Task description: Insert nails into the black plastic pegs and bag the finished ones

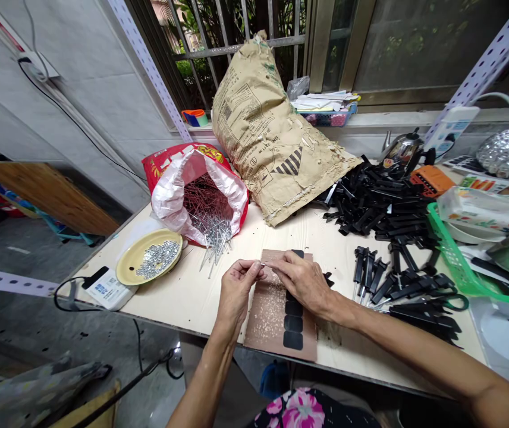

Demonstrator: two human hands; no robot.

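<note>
My left hand point(238, 284) is pinched shut on a thin metal pin point(267, 266) above the brown board point(270, 315). My right hand point(301, 279) meets it from the right, fingers closed on the same pin or a small part I cannot make out. The board carries a row of black pads point(293, 324) and pale dust. Behind the hands, an open plastic bag point(196, 199) spills long metal pins point(212, 235) onto the table. A yellow plate point(150, 257) of small silver pieces sits to the left.
A torn brown paper sack point(267, 131) leans at the window. A large heap of black plastic parts point(379, 202) spreads right, with more point(410, 285) nearer. A green basket point(455, 261), a charger and cable point(103, 288), and the table's front edge point(169, 324) bound the space.
</note>
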